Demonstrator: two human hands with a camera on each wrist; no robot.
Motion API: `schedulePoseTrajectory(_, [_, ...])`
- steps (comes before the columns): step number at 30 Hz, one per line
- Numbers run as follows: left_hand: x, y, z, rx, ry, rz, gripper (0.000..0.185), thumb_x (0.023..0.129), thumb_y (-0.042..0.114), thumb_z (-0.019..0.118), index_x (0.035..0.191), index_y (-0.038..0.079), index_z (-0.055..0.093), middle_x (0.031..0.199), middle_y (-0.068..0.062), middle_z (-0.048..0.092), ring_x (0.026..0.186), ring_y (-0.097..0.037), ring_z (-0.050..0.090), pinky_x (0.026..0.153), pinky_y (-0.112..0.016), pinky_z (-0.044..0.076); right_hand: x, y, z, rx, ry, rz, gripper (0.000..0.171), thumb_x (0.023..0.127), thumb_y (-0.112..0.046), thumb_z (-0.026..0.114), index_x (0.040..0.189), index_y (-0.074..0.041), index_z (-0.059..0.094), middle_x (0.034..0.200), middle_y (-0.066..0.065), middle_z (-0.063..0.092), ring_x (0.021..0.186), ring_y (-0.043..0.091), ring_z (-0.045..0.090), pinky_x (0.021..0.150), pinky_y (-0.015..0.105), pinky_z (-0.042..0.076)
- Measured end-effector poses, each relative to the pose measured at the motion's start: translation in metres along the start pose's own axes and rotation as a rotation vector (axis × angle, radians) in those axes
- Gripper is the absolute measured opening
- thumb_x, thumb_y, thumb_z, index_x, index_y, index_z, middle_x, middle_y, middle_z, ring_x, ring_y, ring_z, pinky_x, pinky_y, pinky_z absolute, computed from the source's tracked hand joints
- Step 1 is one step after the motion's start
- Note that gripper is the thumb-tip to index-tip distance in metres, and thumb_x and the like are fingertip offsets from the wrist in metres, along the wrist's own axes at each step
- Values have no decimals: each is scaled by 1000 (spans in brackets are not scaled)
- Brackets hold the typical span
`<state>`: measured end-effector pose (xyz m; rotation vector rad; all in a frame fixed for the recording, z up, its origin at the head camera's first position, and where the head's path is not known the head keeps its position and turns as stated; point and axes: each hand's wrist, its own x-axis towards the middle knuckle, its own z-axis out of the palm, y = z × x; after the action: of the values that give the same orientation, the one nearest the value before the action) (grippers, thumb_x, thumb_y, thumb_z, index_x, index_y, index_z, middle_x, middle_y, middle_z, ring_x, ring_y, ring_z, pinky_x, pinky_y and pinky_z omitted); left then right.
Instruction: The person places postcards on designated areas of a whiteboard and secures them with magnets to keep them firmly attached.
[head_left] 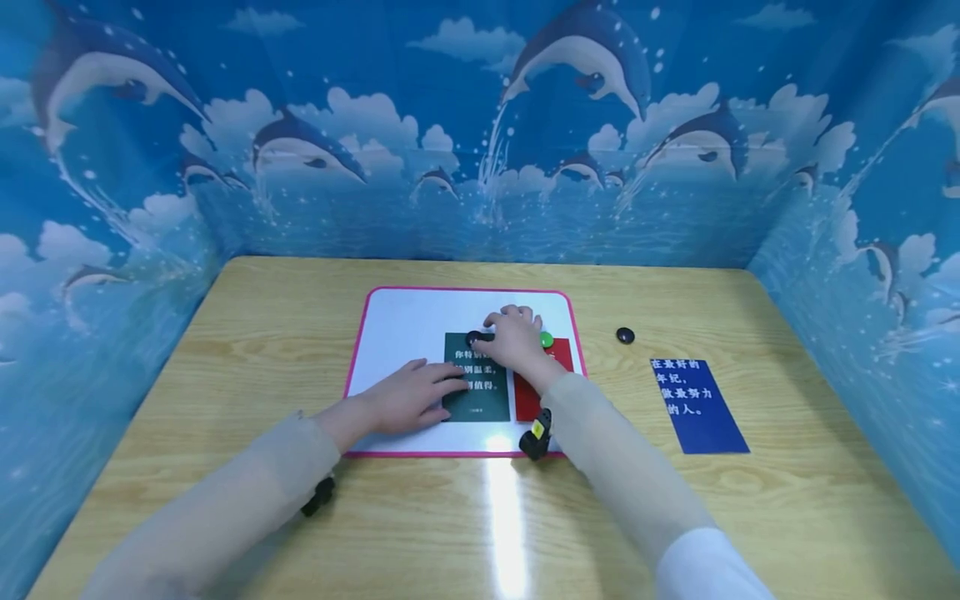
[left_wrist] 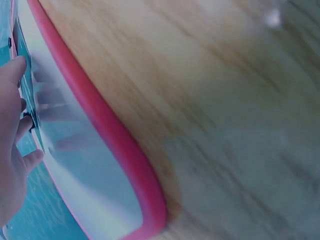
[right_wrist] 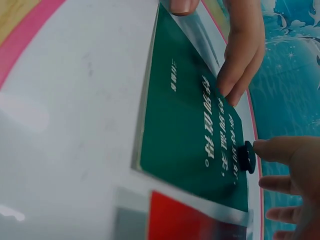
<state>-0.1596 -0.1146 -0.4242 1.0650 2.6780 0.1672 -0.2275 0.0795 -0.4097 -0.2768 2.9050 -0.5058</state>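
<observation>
A whiteboard with a pink rim (head_left: 408, 321) lies flat, bearing a dark green card (head_left: 480, 407) with white lettering. Straight fingers of my left hand (head_left: 408, 400) rest on the card's left side. At the card's top edge sits a round black magnet (head_left: 473, 338). My right hand (head_left: 516, 340) reaches over the board with its fingers spread; in the right wrist view its thumb tip meets the side of the black magnet (right_wrist: 247, 157). Partly covered by the right forearm is a red card (head_left: 527, 404), with a green magnet (head_left: 547, 340) at its top.
To the right of the board, a second black magnet (head_left: 626, 335) and a blue card (head_left: 701, 408) with white lettering lie on the wooden table (head_left: 262, 333). A curtain (head_left: 450, 208) printed with dolphins surrounds the back and sides of the table.
</observation>
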Motion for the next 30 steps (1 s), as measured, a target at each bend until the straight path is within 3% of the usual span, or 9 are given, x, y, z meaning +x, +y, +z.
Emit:
schedulePoseTrajectory(8, [-13,-18,-8,-13,102,-56,57,92,44,53,143,20,39,151,-6,35,141,-27,28,114,-53,21,-5,13,-4,41,4,6,49,85,-43,64,124,-13,59,135,12,47,126,32,35,106,50,29])
schedulePoseTrajectory(16, [-27,-41,-5,-16,203,-109,62,89,41,59,142,14,40,150,-11,35,141,-34,26,112,-58,20,-14,24,-11,77,9,21,51,84,-39,67,126,-12,57,135,11,45,125,29,34,105,48,31])
schedulePoseTrajectory(24, [-42,-63,-1,-33,174,-210,66,91,44,55,146,14,32,154,-12,26,143,-36,18,112,-61,14,-24,40,-20,58,20,40,53,83,-37,68,127,-10,56,136,12,45,125,29,34,104,49,34])
schedulePoseTrajectory(30, [-56,-73,0,-64,174,-234,69,91,45,55,145,9,32,154,-16,25,142,-38,19,112,-62,13,-33,54,-28,68,40,67,54,82,-35,69,127,-8,56,137,15,44,126,32,34,105,52,32])
